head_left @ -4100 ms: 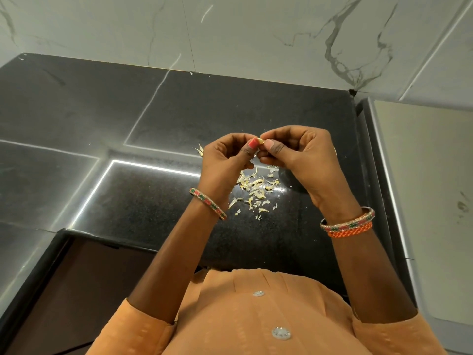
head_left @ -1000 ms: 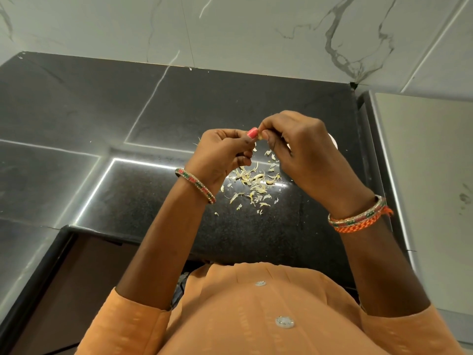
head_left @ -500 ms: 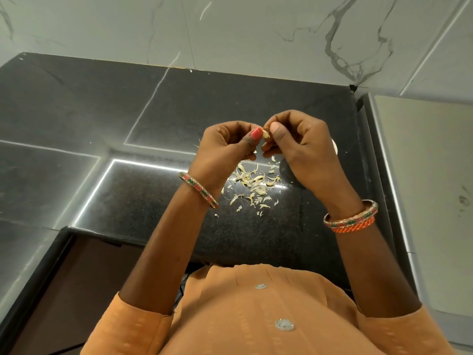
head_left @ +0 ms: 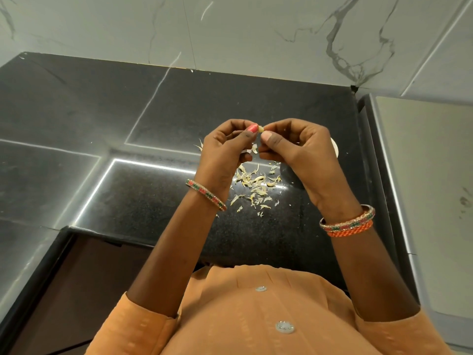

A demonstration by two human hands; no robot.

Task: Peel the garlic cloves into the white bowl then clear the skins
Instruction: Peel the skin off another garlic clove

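Note:
A small pale garlic clove (head_left: 260, 129) is pinched between the fingertips of both hands, held in the air above the black counter (head_left: 153, 206). My left hand (head_left: 225, 155) holds it from the left with thumb and fingers curled. My right hand (head_left: 299, 149) pinches it from the right. Below the hands, several dry garlic skins (head_left: 256, 187) lie scattered on the counter. Only a sliver of the white bowl (head_left: 335, 149) shows behind my right hand; what it holds is hidden.
A marble-patterned wall (head_left: 256, 34) rises behind the counter. A pale grey surface with a metal edge (head_left: 422, 188) runs along the right side. The counter's front edge (head_left: 102, 234) drops off near my body on the left.
Both hands stay together on the clove, dipping a second ago and rising slightly since. The skin pile looks much the same.

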